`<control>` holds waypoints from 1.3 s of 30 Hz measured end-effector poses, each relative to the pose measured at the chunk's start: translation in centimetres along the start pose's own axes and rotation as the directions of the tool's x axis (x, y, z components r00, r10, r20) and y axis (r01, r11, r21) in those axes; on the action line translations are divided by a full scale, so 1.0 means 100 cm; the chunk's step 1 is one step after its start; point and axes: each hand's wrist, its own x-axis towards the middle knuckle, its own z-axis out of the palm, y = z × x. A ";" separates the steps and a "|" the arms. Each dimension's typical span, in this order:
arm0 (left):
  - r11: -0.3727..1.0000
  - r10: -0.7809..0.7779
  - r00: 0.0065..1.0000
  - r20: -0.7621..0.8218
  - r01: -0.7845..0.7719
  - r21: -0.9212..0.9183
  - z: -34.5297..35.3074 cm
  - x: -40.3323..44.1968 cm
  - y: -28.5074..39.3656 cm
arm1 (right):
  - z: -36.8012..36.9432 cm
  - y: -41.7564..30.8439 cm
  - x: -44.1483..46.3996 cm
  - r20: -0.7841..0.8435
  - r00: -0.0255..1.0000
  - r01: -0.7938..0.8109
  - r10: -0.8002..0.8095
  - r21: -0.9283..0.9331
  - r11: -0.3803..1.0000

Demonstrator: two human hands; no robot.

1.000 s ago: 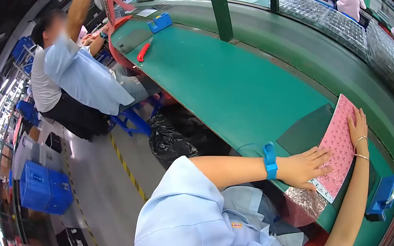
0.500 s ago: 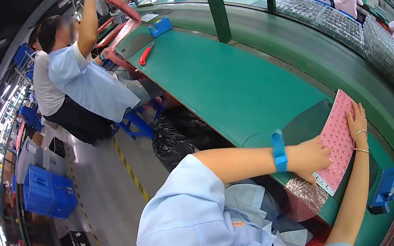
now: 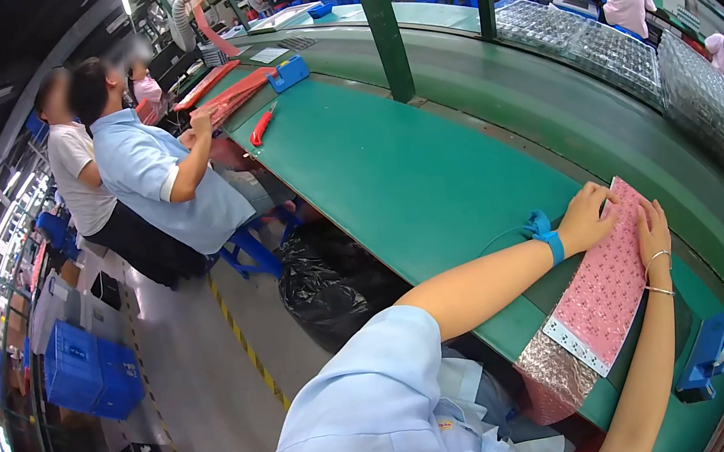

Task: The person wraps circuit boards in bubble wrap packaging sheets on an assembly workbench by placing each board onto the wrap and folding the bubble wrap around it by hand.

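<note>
A pink patterned sheet (image 3: 602, 281) with a white perforated strip along its near end lies slanted on the green tabletop, over crinkled silvery-pink film (image 3: 557, 374) that hangs past the table's edge. My left hand (image 3: 588, 216), with a blue strap (image 3: 549, 240) at its wrist, bends its fingers onto the sheet's far left edge; whether they pinch anything beneath is hard to see. Along the right edge rests my right hand (image 3: 653, 235), fingers stretched out over the sheet, a bracelet on its wrist.
A blue tape dispenser (image 3: 707, 356) stands right of my right forearm. Farther along the green table (image 3: 390, 158) lie a red-handled tool (image 3: 262, 127) and a blue box (image 3: 287, 73). A co-worker (image 3: 163, 170) sits at the far end. Black plastic bags (image 3: 320, 291) lie beneath the table.
My left hand has moved from the sheet's near left side up to its far left edge. The right hand stays nearly in place. The co-worker has lowered the raised red film.
</note>
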 end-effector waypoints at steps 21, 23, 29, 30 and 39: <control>0.995 0.031 0.970 0.241 -0.054 0.088 -0.018 -0.007 0.009 | 0.018 0.021 0.005 -0.155 0.988 -0.005 0.025 0.130 0.991; 0.995 0.032 0.960 0.277 -0.057 0.082 -0.019 -0.007 0.012 | 0.015 0.014 0.002 -0.156 0.988 -0.008 0.023 0.099 0.995; 0.983 0.088 0.972 0.218 -0.120 0.136 -0.005 -0.007 -0.002 | 0.012 0.012 0.001 -0.131 0.991 -0.024 0.037 0.100 0.995; 0.982 0.089 0.973 0.212 -0.121 0.145 -0.003 -0.007 -0.003 | 0.013 0.013 0.000 -0.128 0.991 -0.021 0.032 0.090 0.996; 0.979 0.205 0.977 -0.064 -0.205 0.001 -0.010 -0.007 0.000 | 0.016 0.008 0.000 -0.095 0.995 -0.025 0.033 0.084 0.996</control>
